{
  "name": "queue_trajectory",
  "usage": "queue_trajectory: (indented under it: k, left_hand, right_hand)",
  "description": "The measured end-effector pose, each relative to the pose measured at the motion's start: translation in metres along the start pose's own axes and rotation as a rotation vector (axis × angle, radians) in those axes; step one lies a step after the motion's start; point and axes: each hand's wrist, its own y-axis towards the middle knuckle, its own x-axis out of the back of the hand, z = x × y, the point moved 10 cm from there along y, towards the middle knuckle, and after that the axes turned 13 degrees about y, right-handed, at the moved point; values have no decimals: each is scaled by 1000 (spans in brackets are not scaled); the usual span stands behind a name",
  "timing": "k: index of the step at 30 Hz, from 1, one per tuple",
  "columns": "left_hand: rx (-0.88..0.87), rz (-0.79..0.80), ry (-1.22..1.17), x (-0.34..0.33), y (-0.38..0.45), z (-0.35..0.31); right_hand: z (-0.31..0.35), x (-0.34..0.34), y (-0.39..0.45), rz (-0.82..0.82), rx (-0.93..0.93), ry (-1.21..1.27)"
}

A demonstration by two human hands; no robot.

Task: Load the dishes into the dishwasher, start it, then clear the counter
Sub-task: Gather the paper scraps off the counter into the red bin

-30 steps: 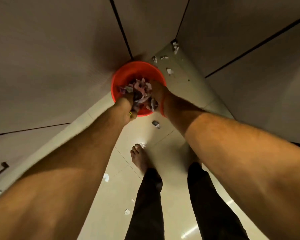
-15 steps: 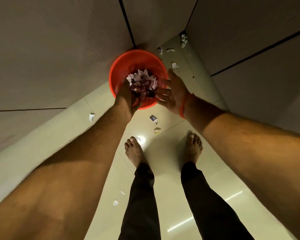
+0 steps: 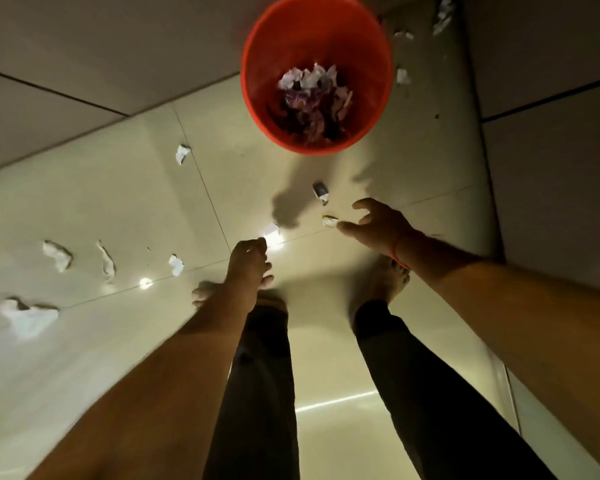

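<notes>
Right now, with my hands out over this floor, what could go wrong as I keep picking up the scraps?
1. Bare feet stand among the paper scraps on a glossy tiled floor; a slip seems possible.
2. The orange bin holds a heap of scraps, so more tossed in may spill.
3. The right hand reaches for a small scrap; the dark one nearby could be missed.

A home's tiled floor corner (image 3: 430,161): bare feet (image 3: 383,285), an orange waste bin (image 3: 257,46), scattered paper scraps (image 3: 58,254).
</notes>
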Motion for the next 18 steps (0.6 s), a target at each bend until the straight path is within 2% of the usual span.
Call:
queue_trajectory:
  k: [2,5,7,10,15,18]
  left_hand:
    - [-69,-61,240,4,29,24]
    - [-241,-145,591,-1,69,29]
    - [-317,-162,640,-6,92,26]
    - [-383,-198,582,-11,134,25]
    - [-871,-335,669,-49,145,-17]
    - [-966,-381,714,-61,154,-29]
  right_hand:
    - [-7,-20,14,35,118,-275]
    - [-22,-45,57,49,223,-516]
    - [-29,-56,85,38,262,-649]
    - [-30,-71,129,17,317,-752]
    - [-18,-83,170,-76,550,-841]
    - [-10,-83,176,-137,719,-792]
